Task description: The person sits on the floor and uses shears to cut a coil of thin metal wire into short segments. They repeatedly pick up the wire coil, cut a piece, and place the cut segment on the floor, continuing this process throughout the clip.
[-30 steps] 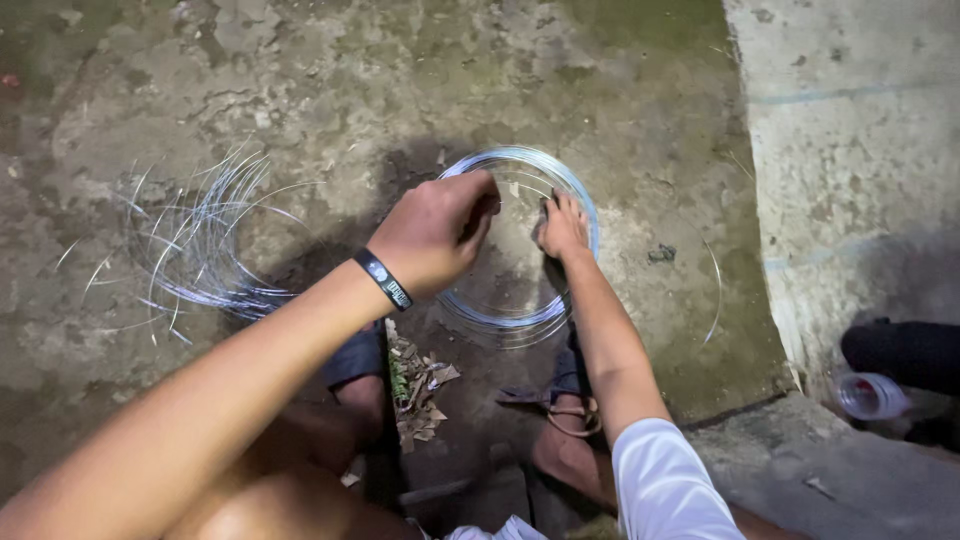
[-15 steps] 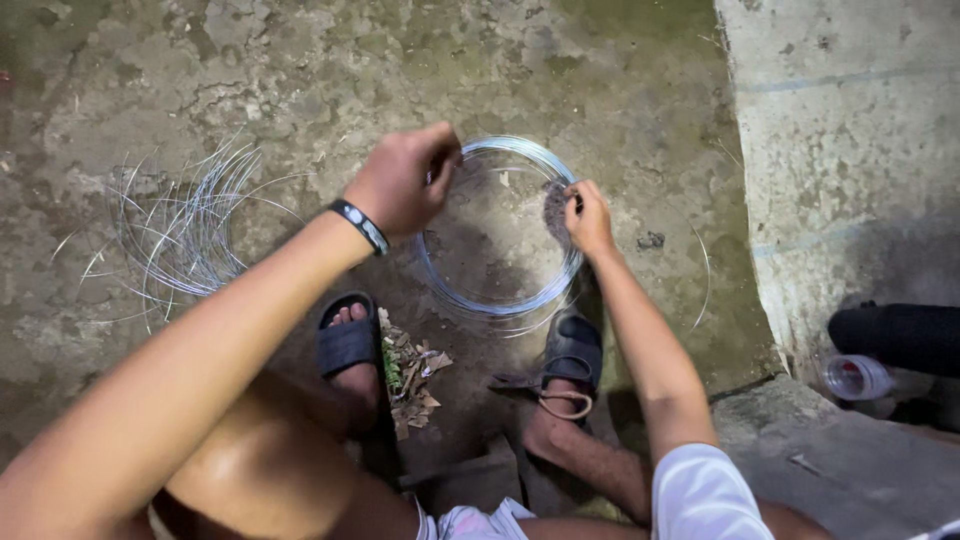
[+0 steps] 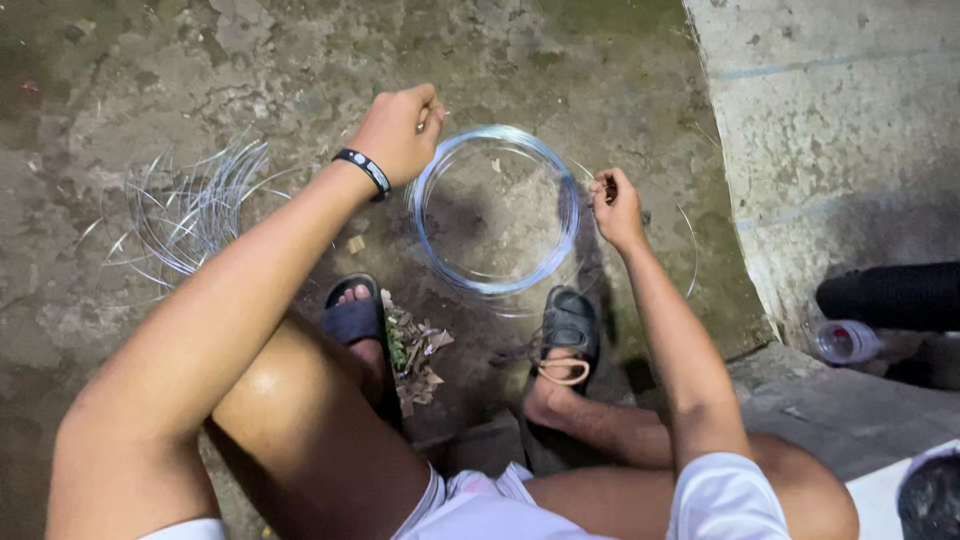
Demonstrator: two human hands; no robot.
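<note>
The left hand [image 3: 400,130] is closed into a fist on the upper left edge of a coil of wire [image 3: 497,210], with a black wristband [image 3: 362,170] just behind it on the wrist. The right hand [image 3: 616,205] pinches the coil's right edge between thumb and fingers. The two hands sit on opposite sides of the ring, well apart, and hold it roughly flat just above the concrete floor [image 3: 300,60], in front of the person's knees.

To handle the coil well at this point, both grips look as if they should stay firm, since springy wire tends to loosen and spread once one side is let go. Keeping the turns stacked neatly on each other, rather than letting a strand slip out, would keep the ring round. A thin free strand seems to arc off beyond the right hand, though it is too faint to trace.

Below the coil, the person's feet rest in dark sandals [image 3: 568,325], with a small heap of dry leaves [image 3: 415,350] between them. To the left, a loose bundle of wire [image 3: 190,205] lies spread on the floor. At the far right, a clear plastic bottle [image 3: 845,342] lies beside a raised concrete slab [image 3: 840,130].
</note>
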